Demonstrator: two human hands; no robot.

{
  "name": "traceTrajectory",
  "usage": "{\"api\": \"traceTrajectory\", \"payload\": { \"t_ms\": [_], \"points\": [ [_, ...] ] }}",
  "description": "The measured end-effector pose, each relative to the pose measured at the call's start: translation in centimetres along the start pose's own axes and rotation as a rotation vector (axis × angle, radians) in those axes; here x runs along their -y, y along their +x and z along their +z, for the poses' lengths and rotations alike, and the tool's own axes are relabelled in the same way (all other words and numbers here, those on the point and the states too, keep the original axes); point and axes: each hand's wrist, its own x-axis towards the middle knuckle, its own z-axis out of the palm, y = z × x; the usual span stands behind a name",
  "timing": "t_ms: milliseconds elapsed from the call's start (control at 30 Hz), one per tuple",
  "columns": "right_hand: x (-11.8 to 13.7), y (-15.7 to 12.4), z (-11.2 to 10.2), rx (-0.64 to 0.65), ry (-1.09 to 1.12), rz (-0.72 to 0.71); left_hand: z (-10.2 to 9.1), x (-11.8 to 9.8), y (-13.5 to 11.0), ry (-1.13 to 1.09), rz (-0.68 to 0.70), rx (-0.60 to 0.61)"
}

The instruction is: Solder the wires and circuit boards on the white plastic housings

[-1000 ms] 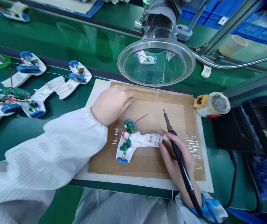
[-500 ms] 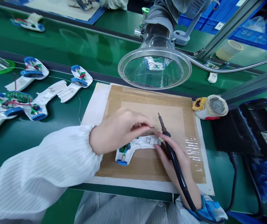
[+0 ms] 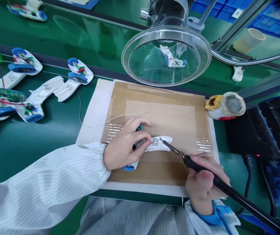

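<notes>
My right hand [image 3: 203,178] grips a black soldering iron [image 3: 198,166], its metal tip over the narrow end of a white plastic housing [image 3: 163,143]. Whether the tip touches the plastic, I cannot tell. The housing lies on the cardboard mat, a blue ring and a bit of green circuit board showing at its wide end. Over that wide end rests my left hand [image 3: 125,147], thumb and forefinger closed on what looks like a thin red wire [image 3: 151,142]. A dark part shows beneath the fingers. Behind the hand, a thin strand of solder wire [image 3: 115,117] lies across the mat.
Several similar white housings [image 3: 36,101] with blue rings and wires lie at left. A round magnifier lens [image 3: 165,57] overhangs the mat [image 3: 154,176]. A tip-cleaning pot [image 3: 228,106] and a black soldering station [image 3: 242,133] stand at right.
My right hand has moved right, off the housing's end, and the iron now points left with its tip over the housing. My left hand has lowered onto the housing; the solder strand now shows behind it.
</notes>
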Motion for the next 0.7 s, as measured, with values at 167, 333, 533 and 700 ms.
{"api": "traceTrajectory", "payload": {
  "t_ms": [167,333,533,700],
  "points": [
    [0.3,-0.1,-0.3,0.058,0.004,-0.010,0.2,0.0,-0.2,-0.007,0.004,0.004],
    [0.3,-0.1,-0.4,0.132,0.011,0.016,0.4,-0.1,-0.1,0.016,0.010,-0.012],
    [0.0,-0.1,-0.1,-0.034,0.023,-0.010,0.5,-0.1,0.0,0.031,0.030,-0.030],
    [-0.1,0.4,1.1,0.102,-0.055,0.109,0.6,0.0,-0.1,0.033,0.041,-0.035]
  ]
}}
